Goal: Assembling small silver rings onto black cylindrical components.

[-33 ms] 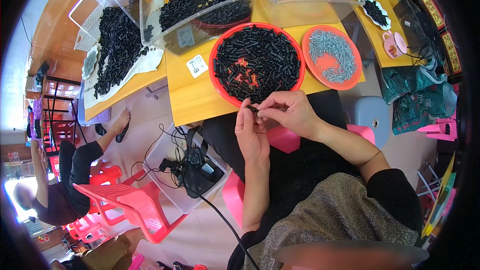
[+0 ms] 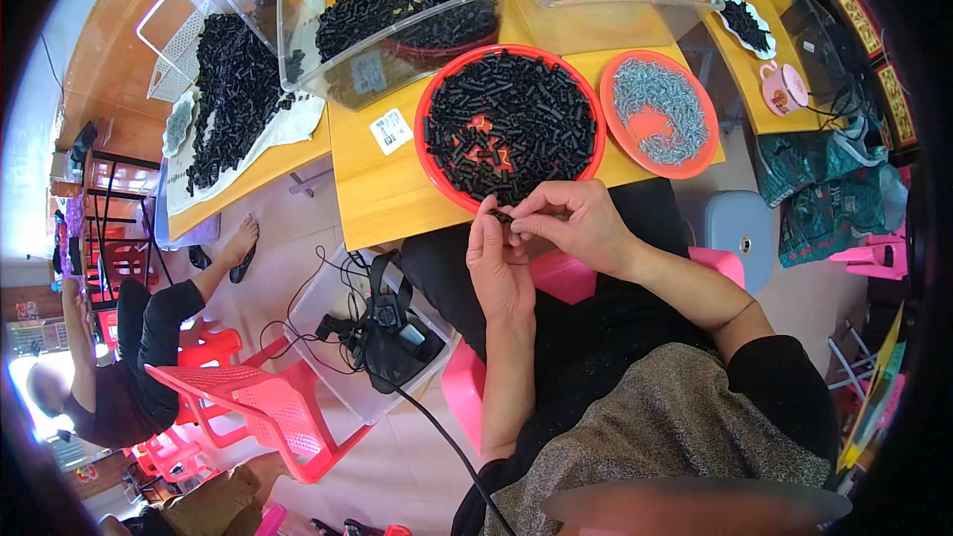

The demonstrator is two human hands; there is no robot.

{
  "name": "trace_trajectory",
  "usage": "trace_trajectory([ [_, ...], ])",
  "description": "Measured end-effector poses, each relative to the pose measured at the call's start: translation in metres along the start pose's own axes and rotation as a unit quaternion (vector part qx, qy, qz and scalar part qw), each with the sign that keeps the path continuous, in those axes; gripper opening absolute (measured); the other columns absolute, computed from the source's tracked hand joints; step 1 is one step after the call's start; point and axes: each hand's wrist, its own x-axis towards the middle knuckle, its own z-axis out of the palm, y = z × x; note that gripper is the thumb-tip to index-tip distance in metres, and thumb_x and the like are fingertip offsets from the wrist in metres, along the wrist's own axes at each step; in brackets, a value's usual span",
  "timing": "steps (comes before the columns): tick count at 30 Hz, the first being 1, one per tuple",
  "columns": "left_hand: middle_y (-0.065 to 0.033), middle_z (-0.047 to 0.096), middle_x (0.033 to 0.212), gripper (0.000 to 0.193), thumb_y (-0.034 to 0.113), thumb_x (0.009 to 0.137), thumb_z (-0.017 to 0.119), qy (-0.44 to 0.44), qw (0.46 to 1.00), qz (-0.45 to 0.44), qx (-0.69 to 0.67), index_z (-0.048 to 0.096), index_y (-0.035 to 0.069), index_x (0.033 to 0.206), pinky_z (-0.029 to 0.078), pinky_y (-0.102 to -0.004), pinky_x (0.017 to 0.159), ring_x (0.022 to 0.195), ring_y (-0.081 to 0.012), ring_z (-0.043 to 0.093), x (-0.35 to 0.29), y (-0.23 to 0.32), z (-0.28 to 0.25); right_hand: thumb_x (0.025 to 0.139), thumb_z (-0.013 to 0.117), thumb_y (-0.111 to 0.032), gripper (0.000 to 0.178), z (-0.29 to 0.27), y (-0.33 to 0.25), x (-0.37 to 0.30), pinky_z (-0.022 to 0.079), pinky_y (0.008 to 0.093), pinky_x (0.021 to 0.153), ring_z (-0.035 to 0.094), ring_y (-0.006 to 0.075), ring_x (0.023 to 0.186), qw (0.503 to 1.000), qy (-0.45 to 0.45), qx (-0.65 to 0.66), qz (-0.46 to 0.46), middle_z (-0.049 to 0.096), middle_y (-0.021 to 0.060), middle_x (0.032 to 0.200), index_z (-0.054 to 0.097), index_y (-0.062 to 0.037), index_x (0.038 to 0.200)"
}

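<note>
Just in front of the table edge, my two hands meet at the near rim of a red basin (image 2: 429, 159) full of short black plastic tubes (image 2: 526, 104). My left hand (image 2: 499, 263) is closed, its thumb and fingers pinching a small black tube (image 2: 502, 216). From the right, my right hand (image 2: 581, 223) pinches with thumb and forefinger at the end of that same piece. Whatever else sits between those fingertips is too small to make out. Right of the basin, an orange plate (image 2: 650, 124) carries many small silvery screws (image 2: 685, 104).
Behind the basin stands a clear plastic bin (image 2: 347, 79) of black tubes. More tubes lie heaped on a white cloth (image 2: 308, 124) at left. A pink mug (image 2: 783, 89) is on the right table. Left of me are a cable-filled box (image 2: 342, 377), a pink chair (image 2: 268, 402) and another person (image 2: 149, 337).
</note>
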Motion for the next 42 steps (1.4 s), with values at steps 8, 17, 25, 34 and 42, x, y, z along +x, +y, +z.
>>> trace_trajectory([
  [8, -0.0068, 0.063, 0.096, 0.028, 0.012, 0.094, 0.054, -0.035, 0.999, 0.013, 0.013, 0.054, 0.001, 0.119, 0.048, -0.0223, 0.07, 0.074, -0.0091, 0.056, -0.002, 0.002, 0.003, 0.086, 0.062, -0.001, 0.006, 0.003, 0.007, -0.002, 0.05, 0.0208, 0.064, 0.062, 0.0084, 0.071, 0.991, 0.003, 0.133, 0.007, 0.066, 0.0058, 0.077, 0.062, 0.0026, 0.09],
  [17, -0.0062, 0.063, 0.096, 0.025, 0.008, 0.093, 0.055, -0.043, 0.997, 0.036, 0.054, 0.056, 0.001, 0.117, 0.048, -0.0213, 0.067, 0.072, -0.0086, 0.055, -0.007, 0.006, 0.006, 0.085, 0.063, 0.0, 0.003, 0.008, 0.003, -0.01, 0.052, 0.0233, 0.071, 0.063, 0.0109, 0.074, 0.981, 0.007, 0.191, 0.027, 0.065, 0.0077, 0.079, 0.061, 0.0014, 0.087],
  [25, -0.006, 0.062, 0.096, 0.025, 0.007, 0.092, 0.055, -0.075, 0.995, 0.032, 0.048, 0.056, 0.0, 0.116, 0.048, -0.0216, 0.064, 0.07, -0.0091, 0.055, -0.007, 0.008, 0.007, 0.084, 0.064, 0.0, 0.022, 0.014, 0.004, -0.012, 0.05, 0.0211, 0.067, 0.063, 0.0084, 0.077, 0.962, 0.061, 0.267, 0.0, 0.067, 0.0092, 0.085, 0.047, -0.002, 0.099],
  [34, -0.005, 0.062, 0.097, 0.033, 0.005, 0.091, 0.057, -0.089, 0.993, 0.023, 0.077, 0.052, 0.0, 0.123, 0.047, -0.0206, 0.066, 0.074, -0.0087, 0.056, -0.007, 0.005, 0.009, 0.083, 0.064, 0.004, 0.027, 0.008, 0.006, -0.011, 0.052, 0.0227, 0.069, 0.063, 0.01, 0.075, 0.981, 0.057, 0.177, -0.046, 0.066, 0.0113, 0.09, 0.042, -0.005, 0.096],
  [42, -0.0046, 0.06, 0.102, 0.042, 0.005, 0.09, 0.057, -0.115, 0.989, -0.029, 0.086, 0.046, 0.003, 0.13, 0.042, -0.0209, 0.062, 0.076, -0.0083, 0.054, -0.008, 0.005, 0.006, 0.078, 0.071, -0.013, 0.029, -0.033, -0.039, -0.001, 0.049, 0.0274, 0.058, 0.062, 0.0157, 0.067, 0.941, -0.109, -0.29, -0.138, 0.058, 0.0067, 0.077, 0.05, -0.0041, 0.097],
])
